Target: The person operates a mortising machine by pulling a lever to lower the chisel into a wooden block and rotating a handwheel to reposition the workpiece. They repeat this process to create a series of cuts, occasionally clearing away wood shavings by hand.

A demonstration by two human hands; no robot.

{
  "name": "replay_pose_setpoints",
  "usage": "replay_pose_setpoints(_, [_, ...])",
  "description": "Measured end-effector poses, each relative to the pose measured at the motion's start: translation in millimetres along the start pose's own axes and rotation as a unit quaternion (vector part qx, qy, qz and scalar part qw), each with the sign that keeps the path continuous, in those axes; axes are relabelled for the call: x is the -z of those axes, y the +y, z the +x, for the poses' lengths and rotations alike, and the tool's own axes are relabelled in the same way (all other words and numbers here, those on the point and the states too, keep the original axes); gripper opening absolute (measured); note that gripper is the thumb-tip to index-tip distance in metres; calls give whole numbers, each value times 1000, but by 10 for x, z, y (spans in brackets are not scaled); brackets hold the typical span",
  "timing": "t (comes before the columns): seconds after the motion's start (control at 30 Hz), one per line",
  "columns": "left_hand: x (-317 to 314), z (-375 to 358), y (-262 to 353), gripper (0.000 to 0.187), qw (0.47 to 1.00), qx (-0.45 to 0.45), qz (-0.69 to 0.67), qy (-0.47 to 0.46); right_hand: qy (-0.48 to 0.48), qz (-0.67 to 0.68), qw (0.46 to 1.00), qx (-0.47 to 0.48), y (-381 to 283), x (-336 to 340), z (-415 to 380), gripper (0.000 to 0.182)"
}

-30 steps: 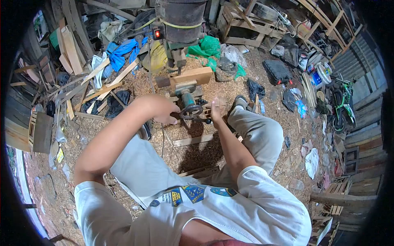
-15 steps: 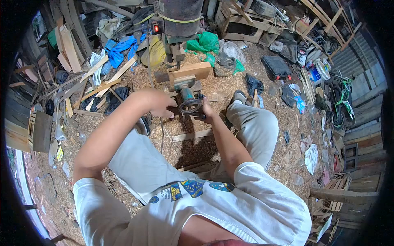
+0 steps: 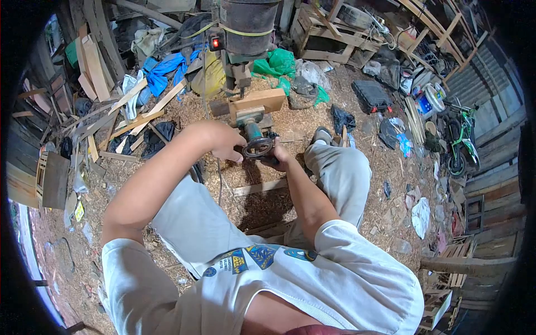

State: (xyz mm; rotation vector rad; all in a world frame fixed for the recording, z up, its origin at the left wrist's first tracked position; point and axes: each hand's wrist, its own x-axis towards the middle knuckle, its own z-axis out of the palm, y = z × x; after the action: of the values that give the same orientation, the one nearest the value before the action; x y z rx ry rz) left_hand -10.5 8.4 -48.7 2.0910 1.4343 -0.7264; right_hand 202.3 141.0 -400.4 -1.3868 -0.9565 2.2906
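Both hands on the black handwheel (image 3: 258,148) of a green machine (image 3: 252,129) that sits low on the sawdust floor (image 3: 357,195), between the person's knees; left hand (image 3: 226,144) curled on the wheel's left rim, fingers closed loosely round it; right hand (image 3: 281,156) cupped under the right rim, grip hidden from this angle so cannot tell how tight; a wooden block (image 3: 258,101) sits on the machine's table just beyond the wheel, under the dark drum (image 3: 249,25) with a red lit switch (image 3: 215,43); step in hand looks like cranking the wheel to feed or clamp the block; next move probably calls for a steady two-handed turn, keeping fingers off the spokes and watching the block stay square; scrap planks (image 3: 139,111) and blue cloth (image 3: 164,67) lie to the left, black case (image 3: 373,95) and green bike (image 3: 462,142) to the right.
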Motion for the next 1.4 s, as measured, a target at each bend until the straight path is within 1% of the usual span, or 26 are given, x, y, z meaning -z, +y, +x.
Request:
replay_pose_setpoints(0.07, [17, -3, -5, 68, 1000, 4, -3, -9, -22, -16, 999, -33, -43, 74, 10, 93])
replay_pose_setpoints(0.1, [5, 3, -23, 68, 1000, 6, -4, -11, 13, -42, 998, -40, -35, 91, 21, 107])
replay_pose_setpoints(0.13, [-9, 8, -37, 69, 1000, 2, 4, -6, 10, -42, 998, -41, -36, 108, 0, 107])
replay_pose_setpoints(0.2, [-26, -4, -54, 69, 1000, 0, 10, -1, -6, -42, 998, -37, -55, 136, -28, 122])
replay_pose_setpoints(0.23, [-16, -46, -25, 69, 1000, 12, 15, -2, 25, -64, 996, -54, -9, 107, 39, 127])
replay_pose_setpoints(0.33, [-25, -35, -11, 68, 1000, 16, 7, -5, 2, -64, 997, -48, 36, 174, 120, 127])
replay_pose_setpoints(0.37, [-30, -25, -22, 68, 1000, 14, -8, -4, 53, -65, 994, -66, -13, 121, 45, 124])
replay_pose_setpoints(0.4, [-52, 7, -31, 68, 1000, 14, -6, -6, 52, -63, 995, -65, -33, 51, -36, 124])
replay_pose_setpoints(0.5, [-40, 45, -88, 69, 1000, 12, 3, -1, 31, -22, 997, -68, 5, -3, 59, 109])
replay_pose_setpoints(0.53, [-9, 35, -49, 69, 1000, 16, 0, -9, 32, -23, 997, -69, -6, 3, 46, 109])
replay_pose_setpoints(0.6, [-16, 46, -12, 69, 1000, 17, 0, -21, 73, -51, 994, -55, -14, -26, 45, 106])
replay_pose_setpoints(0.63, [-29, 58, -16, 69, 1000, 13, -4, -14, 84, -48, 994, -52, -45, 37, 47, 111])
replay_pose_setpoints(0.67, [-24, 65, -32, 70, 1000, 9, -9, -3, 82, -49, 994, -50, -52, 25, 84, 111])
replay_pose_setpoints(0.73, [1, 99, -41, 70, 1000, 11, 0, -19, -34, -13, 998, -52, -13, -43, 36, 118])
replay_pose_setpoints(0.77, [-4, 123, -25, 70, 999, 10, 9, -38, -7, -34, 999, 2, -35, -175, -95, 121])
replay_pose_setpoints(0.8, [-14, 125, -10, 70, 999, 8, 8, -40, -7, -33, 999, -1, -33, -172, -151, 121])
replay_pose_setpoints(0.87, [-5, 97, -13, 70, 1000, 7, -12, -9, 18, -56, 998, -26, -32, -83, -89, 124])
replay_pose_setpoints(0.93, [10, 115, -16, 70, 1000, 16, 1, -20, 30, -72, 996, -39, -47, -82, -21, 126])
replay_pose_setpoints(1.03, [-10, 184, -15, 70, 1000, 10, -2, -28, 36, -44, 996, -62, -3, -150, -10, 123])
replay_pose_setpoints(1.1, [-6, 198, -48, 71, 1000, 4, -16, -22, 3, -23, 999, -44, -14, -177, -37, 117])
replay_pose_setpoints(1.13, [-12, 200, -38, 72, 1000, 9, 5, -23, -13, -13, 999, -35, -10, -183, -59, 114])
replay_pose_setpoints(1.17, [-9, 214, -25, 72, 999, 12, 24, -22, 55, 19, 998, -23, 10, -262, -42, 108])
replay_pose_setpoints(1.27, [49, 198, -11, 72, 999, 12, -9, -39, 31, 55, 998, -31, -83, -137, -244, 108])
replay_pose_setpoints(1.3, [42, 207, -13, 72, 999, 14, -7, -38, 26, 43, 998, -45, 150, 203, 262, 119])
replay_pose_setpoints(1.33, [30, 228, -12, 71, 999, 22, 4, -39, 24, 43, 998, -43, 91, 28, 168, 119])
replay_pose_setpoints(1.4, [51, 256, 7, 70, 999, 25, 13, -37, 57, 68, 996, -18, -46, -389, -217, 125])
